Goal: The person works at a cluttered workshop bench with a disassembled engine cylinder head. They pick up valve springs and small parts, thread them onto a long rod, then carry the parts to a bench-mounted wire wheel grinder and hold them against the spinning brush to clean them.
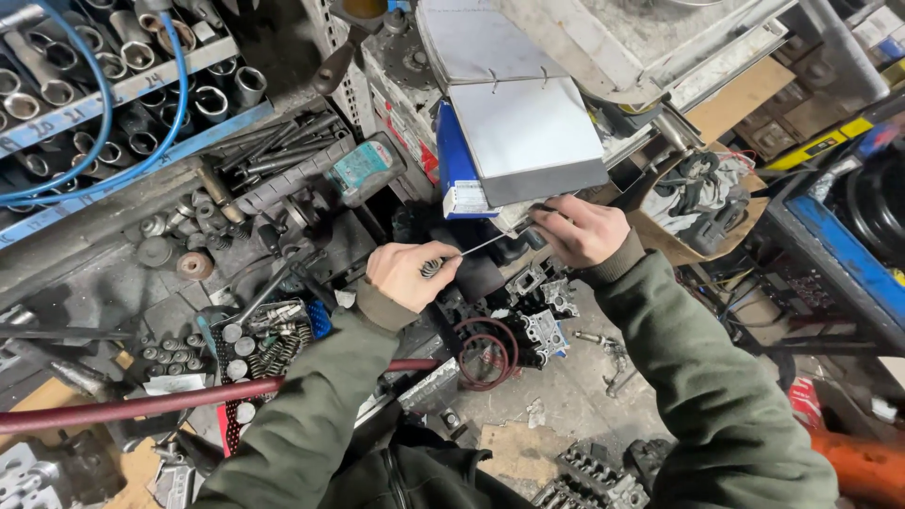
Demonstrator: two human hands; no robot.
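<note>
A cluttered mechanic's workshop: racks of sockets (123,85), greasy metal parts (537,320) and hoses (141,403) crowd the bench.

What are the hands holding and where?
Left hand pinches a small coil spring in its fingers; right hand grips the handle end of a thin metal tool.

- There is one view only, from a camera worn on the person's head; no second view shares the scene.
- It faces steeply down and forward, over both green sleeves to the left hand (407,273) and right hand (577,231).
- It sits close, the hands near frame centre.
- Beyond the fingers (436,268) a socket rack (113,90) fills the upper left; below them lies the cluttered floor (566,396).
</note>
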